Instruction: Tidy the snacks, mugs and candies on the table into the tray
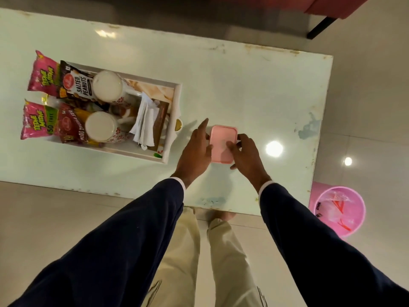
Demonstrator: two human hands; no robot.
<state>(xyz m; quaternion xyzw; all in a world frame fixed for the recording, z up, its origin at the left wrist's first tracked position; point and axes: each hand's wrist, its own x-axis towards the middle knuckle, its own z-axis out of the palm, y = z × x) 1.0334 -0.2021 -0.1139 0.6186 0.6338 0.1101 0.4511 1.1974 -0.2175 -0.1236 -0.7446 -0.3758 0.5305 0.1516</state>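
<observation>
So the pink lidded box point(223, 144) is sat on the table point(254, 89), just right of the tray point(174, 111), and it's flanked by both hands. The left hand point(195, 151) is laid against the box's left side, index finger stretched out straight past the far corner, the other fingers curled loosely at the edge. The right hand point(245, 152) is placed on the box's right side with fingers spread over the lid and the thumb down by the near corner. A firm clamp can't really be made out, more like a loose two-sided hold. Both forearms are reached forward in dark sleeves. Left of the box, the tray is packed with two mugs point(107, 86), snack packets point(42, 74) and napkins point(145, 121).
</observation>
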